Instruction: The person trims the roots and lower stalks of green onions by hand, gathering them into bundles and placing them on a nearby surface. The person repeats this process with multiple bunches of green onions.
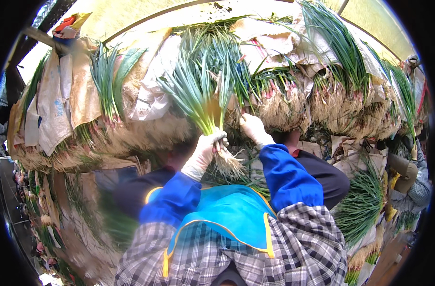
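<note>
My left hand (205, 150), in a pale glove, grips a bunch of green garlic plants (203, 114) just above their roots. The long leaves fan up and away from me, and the pale roots (229, 162) hang below my fist. To its right, my gloved right hand (254, 129) has its fingers curled at the near edge of the heap, by the stalks. Whether a stalk is pinched there is too small to tell. Behind both hands lies more green garlic (217, 46), leaves pointing away. Pink-based stalks with bushy roots (280, 103) face me on the right.
White woven sacks (267, 50) and tan sacking (83, 96) drape over the long heap. A loose pile of garlic plants (360, 203) lies beside my right knee. Another person (415, 178) sits at the far right. A blue apron (221, 207) covers my lap.
</note>
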The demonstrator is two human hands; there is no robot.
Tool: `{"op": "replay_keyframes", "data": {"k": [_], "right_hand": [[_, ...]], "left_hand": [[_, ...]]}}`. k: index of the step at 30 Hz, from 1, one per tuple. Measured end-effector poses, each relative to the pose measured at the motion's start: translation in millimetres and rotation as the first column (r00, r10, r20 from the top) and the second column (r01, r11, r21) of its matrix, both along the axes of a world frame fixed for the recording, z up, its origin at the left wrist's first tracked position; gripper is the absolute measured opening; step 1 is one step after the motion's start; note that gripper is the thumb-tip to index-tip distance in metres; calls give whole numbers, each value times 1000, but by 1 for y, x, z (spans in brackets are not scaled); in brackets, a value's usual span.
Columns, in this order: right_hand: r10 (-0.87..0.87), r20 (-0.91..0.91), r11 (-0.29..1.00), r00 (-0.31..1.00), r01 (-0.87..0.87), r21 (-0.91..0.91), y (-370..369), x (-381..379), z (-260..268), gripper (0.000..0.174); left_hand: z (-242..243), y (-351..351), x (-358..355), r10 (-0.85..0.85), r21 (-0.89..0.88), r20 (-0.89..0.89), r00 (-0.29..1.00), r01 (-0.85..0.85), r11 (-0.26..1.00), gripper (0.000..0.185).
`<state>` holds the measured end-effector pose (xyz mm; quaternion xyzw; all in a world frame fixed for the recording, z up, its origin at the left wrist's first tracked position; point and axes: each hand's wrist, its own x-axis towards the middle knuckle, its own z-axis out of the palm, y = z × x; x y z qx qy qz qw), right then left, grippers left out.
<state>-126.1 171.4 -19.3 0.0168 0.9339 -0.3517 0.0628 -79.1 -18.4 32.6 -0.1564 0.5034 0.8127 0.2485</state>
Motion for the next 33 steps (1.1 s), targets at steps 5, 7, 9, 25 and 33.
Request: {"op": "replay_keyframes", "data": {"k": [5,7,9,25,33], "right_hand": [[560,349,371,751,149,-917,-11,2,3,32],[401,414,571,817,131,-810,-34,7,3,34],[245,277,635,929,63,-770,-55,13,1,37],[-54,173,998,983,57,-10,22,-16,-74,40],[-172,202,788,964,257,-559,36,-48,-77,24]], "left_hand": [[0,-16,-1,-176,200,153,972,144,969,22],[-5,-19,-2,-194,145,194,962,167,975,19],[-8,-16,0,-35,100,324,945,3,995,16],[33,-28,-41,-82,476,37,996,55,878,27],[7,-26,-43,38,236,205,978,-87,968,18]]}}
